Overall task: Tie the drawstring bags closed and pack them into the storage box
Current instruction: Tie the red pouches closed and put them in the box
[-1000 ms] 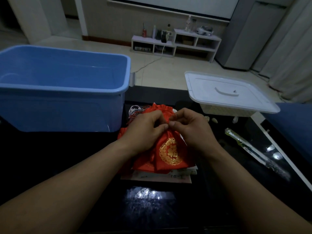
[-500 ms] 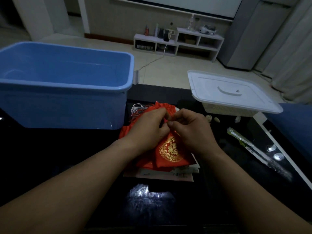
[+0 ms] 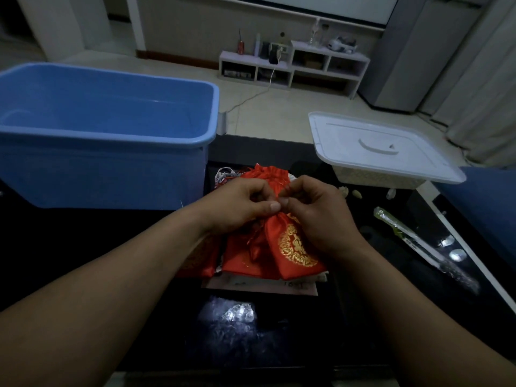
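Note:
A red drawstring bag with a gold emblem [image 3: 296, 250] lies on a pile of red bags [image 3: 243, 255] at the middle of the dark table. My left hand [image 3: 237, 203] and my right hand [image 3: 315, 210] meet at the gathered neck of this bag, thumbs touching, and each pinches its thin red drawstring. The neck itself is hidden behind my fingers. Another red bag [image 3: 269, 174] shows just beyond my hands. The blue storage box [image 3: 106, 135] stands open to the left, with nothing visible inside.
A white lid [image 3: 379, 146] lies on a pale basket at the back right. A long clear wrapped stick [image 3: 418, 244] rests on the table's right side. Papers [image 3: 259, 286] lie under the bags. Small pale bits sit near the basket.
My hands have drawn slightly apart at the bag's neck, with the fingers reworking the drawstring. The bag stays on the pile.

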The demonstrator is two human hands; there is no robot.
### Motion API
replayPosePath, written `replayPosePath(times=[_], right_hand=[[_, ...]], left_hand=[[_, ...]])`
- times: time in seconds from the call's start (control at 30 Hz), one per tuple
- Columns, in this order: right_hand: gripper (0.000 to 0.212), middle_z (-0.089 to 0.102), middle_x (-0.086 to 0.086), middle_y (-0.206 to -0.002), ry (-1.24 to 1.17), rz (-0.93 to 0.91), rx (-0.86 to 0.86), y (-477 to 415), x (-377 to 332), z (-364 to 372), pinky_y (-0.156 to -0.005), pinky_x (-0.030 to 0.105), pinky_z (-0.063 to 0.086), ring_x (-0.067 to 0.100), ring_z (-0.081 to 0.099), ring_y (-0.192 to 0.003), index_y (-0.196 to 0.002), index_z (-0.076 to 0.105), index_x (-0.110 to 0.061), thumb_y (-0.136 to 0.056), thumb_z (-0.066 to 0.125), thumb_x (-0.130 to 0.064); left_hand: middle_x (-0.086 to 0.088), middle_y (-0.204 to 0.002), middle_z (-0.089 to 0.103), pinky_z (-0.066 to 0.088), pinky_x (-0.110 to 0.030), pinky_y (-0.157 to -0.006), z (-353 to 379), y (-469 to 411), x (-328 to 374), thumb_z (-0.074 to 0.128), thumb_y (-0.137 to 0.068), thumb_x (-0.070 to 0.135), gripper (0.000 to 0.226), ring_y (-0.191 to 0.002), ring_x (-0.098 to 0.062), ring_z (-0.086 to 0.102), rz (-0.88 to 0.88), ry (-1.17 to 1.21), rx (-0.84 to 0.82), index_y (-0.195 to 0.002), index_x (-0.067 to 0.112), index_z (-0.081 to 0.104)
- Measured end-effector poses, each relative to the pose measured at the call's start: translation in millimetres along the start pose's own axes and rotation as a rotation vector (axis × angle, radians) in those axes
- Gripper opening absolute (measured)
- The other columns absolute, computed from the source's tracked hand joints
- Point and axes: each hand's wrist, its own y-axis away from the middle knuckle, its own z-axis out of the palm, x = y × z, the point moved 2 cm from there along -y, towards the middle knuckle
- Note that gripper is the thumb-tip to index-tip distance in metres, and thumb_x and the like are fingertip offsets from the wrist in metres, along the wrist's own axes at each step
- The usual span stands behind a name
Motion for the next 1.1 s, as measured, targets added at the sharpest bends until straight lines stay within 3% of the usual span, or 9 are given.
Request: replayPosePath(times=[0.17,0.37,0.63,0.87,1.03,1.1], right_hand=[[0.011,0.074,-0.008,-0.086,0.030,-0.017,0.010,-0.2,-1.1,-1.7,-0.075,0.026,0.056,0.006,0.070,-0.082,-0.089,0.073,-0.023,-0.091,0.078,-0.014],[0.014,0.074,-0.008,-0.085,0.029,-0.040,0.018,1.1,-3.6,-2.8,-0.075,0.025,0.056,0.007,0.071,-0.082,-0.087,0.072,-0.023,-0.090,0.078,-0.011],[0.016,0.074,-0.007,-0.086,-0.019,-0.044,-0.003,6.0,-4.5,-3.1,-0.074,0.026,0.057,0.009,0.072,-0.082,-0.086,0.070,-0.024,-0.091,0.078,-0.010],[0.019,0.073,-0.008,-0.088,0.011,-0.029,0.015,8.4,-0.3,-4.2,-0.069,0.017,0.051,0.004,0.069,-0.082,-0.087,0.069,-0.023,-0.093,0.073,-0.006],[0.014,0.075,-0.003,-0.089,0.010,0.072,0.049,8.8,11.1,-9.5,-0.072,0.034,0.056,0.014,0.071,-0.084,-0.088,0.070,-0.022,-0.096,0.072,-0.010],[0.013,0.073,-0.002,-0.086,0.008,0.084,0.066,9.1,12.5,-9.5,-0.068,0.030,0.055,0.013,0.069,-0.079,-0.088,0.070,-0.021,-0.096,0.071,-0.011]], left_hand=[[0.010,-0.078,0.067,0.048,-0.022,-0.064,-1.9,-0.7,-4.5,0.069,-0.099,0.024,0.008,-0.069,-0.003,0.060,-0.042,0.081,-0.012,-0.092,0.020,0.070],[0.005,-0.077,0.067,0.049,-0.015,-0.058,-0.5,3.3,2.4,0.064,-0.101,0.012,0.007,-0.062,-0.001,0.062,-0.092,0.211,-0.061,-0.103,0.005,0.066],[0.005,-0.069,0.063,0.049,-0.018,-0.056,-2.6,7.5,2.8,0.059,-0.102,0.007,0.005,-0.058,-0.004,0.058,-0.088,0.295,-0.106,-0.097,0.006,0.059],[-0.007,-0.083,0.068,0.057,-0.021,-0.067,-5.4,7.9,2.8,0.054,-0.104,0.004,0.005,-0.071,-0.011,0.071,-0.110,0.284,-0.091,-0.101,0.003,0.056],[-0.018,-0.097,0.072,0.060,-0.023,-0.070,-7.4,8.4,1.5,0.050,-0.106,0.002,0.005,-0.081,-0.015,0.076,-0.144,0.302,-0.039,-0.103,0.003,0.054],[-0.019,-0.098,0.073,0.061,-0.023,-0.071,-7.1,9.5,3.9,0.049,-0.106,0.002,0.005,-0.082,-0.014,0.076,-0.128,0.281,-0.028,-0.102,0.003,0.053]])
